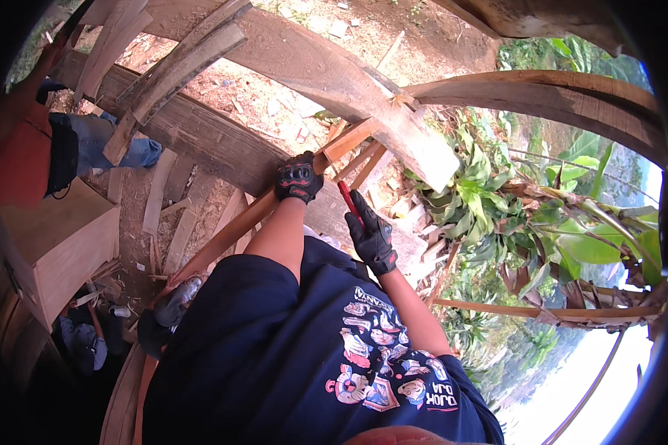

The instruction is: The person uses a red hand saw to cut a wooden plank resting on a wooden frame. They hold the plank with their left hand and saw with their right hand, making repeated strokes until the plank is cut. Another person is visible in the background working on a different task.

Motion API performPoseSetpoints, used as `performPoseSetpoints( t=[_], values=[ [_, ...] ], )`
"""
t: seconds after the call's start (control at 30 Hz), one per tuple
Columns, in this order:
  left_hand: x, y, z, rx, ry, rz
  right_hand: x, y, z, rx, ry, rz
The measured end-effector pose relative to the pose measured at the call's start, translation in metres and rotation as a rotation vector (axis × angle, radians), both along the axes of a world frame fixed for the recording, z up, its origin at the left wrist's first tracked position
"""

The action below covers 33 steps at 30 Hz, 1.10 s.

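My left hand (299,178), in a black glove with red marks, is closed over a long narrow wooden strip (234,231) that slants up to the right. In my right hand (372,239), gloved alike, is a slim tool with a red handle (349,200). Its thin shaft points up and left at the strip's reddish-brown end (350,141), just beyond my left hand. Whether the tip touches the wood I cannot tell, nor the tool's exact kind. Behind the strip lies a thick grey-brown wooden beam (200,137).
A broad plank (304,63) crosses above my hands, and a curved-looking board (542,93) reaches to the right. At left stand a wooden box (56,237) and a person in jeans (100,144). Another person (82,341) is lower left. Leafy plants (490,200) grow at right; offcuts litter the ground.
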<state>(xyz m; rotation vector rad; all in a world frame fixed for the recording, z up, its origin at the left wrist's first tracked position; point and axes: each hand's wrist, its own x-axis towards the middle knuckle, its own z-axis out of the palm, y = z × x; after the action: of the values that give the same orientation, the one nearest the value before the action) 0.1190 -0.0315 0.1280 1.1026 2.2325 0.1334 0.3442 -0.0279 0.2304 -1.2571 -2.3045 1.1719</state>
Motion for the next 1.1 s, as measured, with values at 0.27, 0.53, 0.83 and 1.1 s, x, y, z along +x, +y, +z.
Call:
performPoseSetpoints(
  t=[0.27,0.53,0.83,1.1],
  values=[
    [0.015,0.01,0.023,-0.091,0.079,-0.108,0.012,0.015,0.082,-0.172,-0.173,-0.031],
    [0.021,0.009,0.019,-0.057,0.166,-0.14,0.094,-0.029,0.174,-0.156,-0.138,-0.122],
    [0.015,0.005,0.02,-0.044,0.107,-0.11,0.056,-0.022,0.217,-0.05,-0.074,-0.135],
    [0.01,0.002,0.013,-0.042,0.113,-0.115,0.038,-0.043,0.245,-0.134,-0.333,-0.129]
  ],
)
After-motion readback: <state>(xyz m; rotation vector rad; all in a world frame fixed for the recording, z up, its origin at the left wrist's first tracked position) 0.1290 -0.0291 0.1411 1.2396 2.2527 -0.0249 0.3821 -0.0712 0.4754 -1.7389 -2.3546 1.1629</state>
